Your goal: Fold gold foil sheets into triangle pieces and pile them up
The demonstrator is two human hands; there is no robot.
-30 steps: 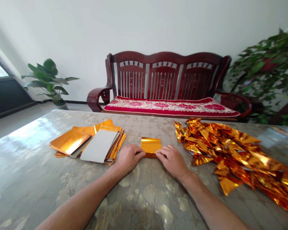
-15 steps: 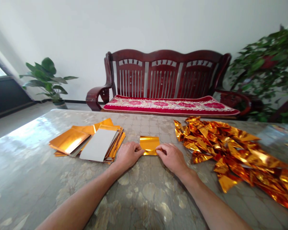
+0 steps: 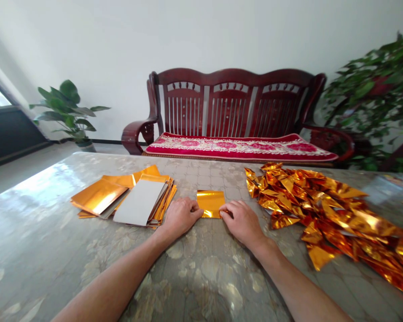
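A sheet of gold foil paper [image 3: 210, 202] lies on the table between my hands, its near edge curled or folded. My left hand [image 3: 183, 215] pinches the sheet's near left corner. At the near right corner, the fingers of my right hand [image 3: 241, 220] are closed on the same sheet. Just left of my left hand is a loose stack of foil sheets [image 3: 99, 197], some gold side up, with a grey-white back [image 3: 140, 202] showing on top. To the right of my right hand spreads a heap of folded gold foil pieces [image 3: 322, 210].
The table [image 3: 195, 286] has a glossy patterned cover. Beyond its far edge stands a dark red wooden bench [image 3: 228, 103] with a red and white cushion [image 3: 238, 146]. Potted plants stand at left [image 3: 67, 109] and right [image 3: 379, 89]. Clear plastic [image 3: 386, 190] lies at the far right.
Both hands keep their pinch on the gold foil sheet, with barely any finger movement. The whole view has shifted very slightly.
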